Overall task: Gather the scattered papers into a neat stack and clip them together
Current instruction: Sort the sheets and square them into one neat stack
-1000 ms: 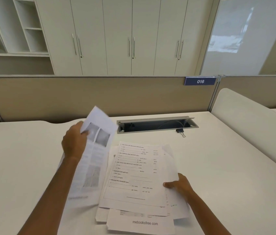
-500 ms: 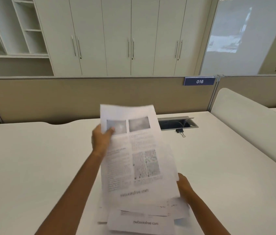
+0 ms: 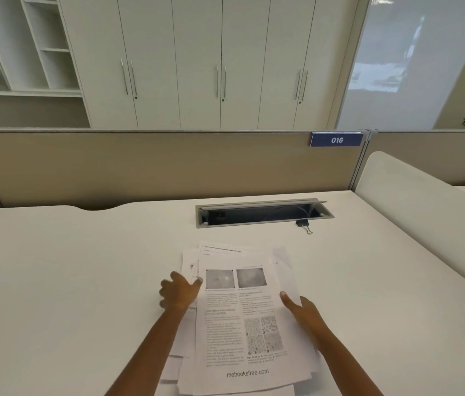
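A loose pile of printed papers (image 3: 242, 318) lies on the white desk (image 3: 68, 281) in front of me, edges uneven, with a page showing two grey pictures on top. My left hand (image 3: 179, 292) sits at the pile's left edge, thumb touching the top page, fingers loosely curled. At the right edge my right hand (image 3: 301, 308) holds the pile, thumb pressing on the top page and fingers hidden beneath. A small black binder clip (image 3: 303, 224) lies apart on the desk, beyond the pile to the right.
An open cable tray slot (image 3: 262, 214) is set into the desk behind the pile, with the clip at its right front corner. A beige partition (image 3: 154, 164) closes the desk's far side, and a white divider (image 3: 425, 201) bounds the right.
My left hand carried the pictured page from the left over the pile and laid it on top. The right hand stayed at the pile's right edge, its thumb now on the new page.
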